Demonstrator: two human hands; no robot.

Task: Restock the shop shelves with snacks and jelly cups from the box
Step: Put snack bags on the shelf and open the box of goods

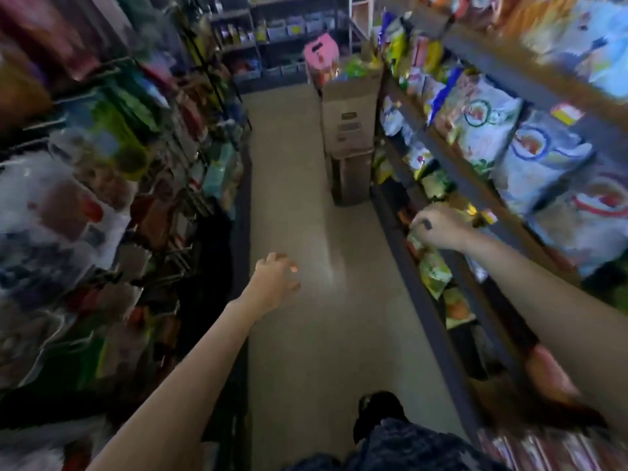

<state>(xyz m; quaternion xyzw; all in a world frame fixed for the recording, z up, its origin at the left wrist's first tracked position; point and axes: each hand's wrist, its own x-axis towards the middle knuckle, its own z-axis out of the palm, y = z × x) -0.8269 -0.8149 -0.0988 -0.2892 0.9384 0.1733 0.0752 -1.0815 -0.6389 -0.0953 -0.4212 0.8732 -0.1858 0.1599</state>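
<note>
I stand in a narrow shop aisle and the picture is motion-blurred. A tall cardboard box (350, 110) stands on the floor ahead by the right shelf, with colourful snack packs (353, 68) showing at its open top. My right hand (438, 227) reaches onto a low right shelf (424, 300) and rests on green snack bags (433, 270); whether it grips one is unclear. My left hand (275, 280) hangs over the aisle floor with fingers apart and nothing in it.
Dark metal shelving (530, 83) on the right holds rows of blue and white bags (540, 154). Racks of hanging packets (102, 147) line the left. A pink bag (321, 52) sits behind the box. More shelves close the aisle's far end. My dark shoe (377, 413) shows below.
</note>
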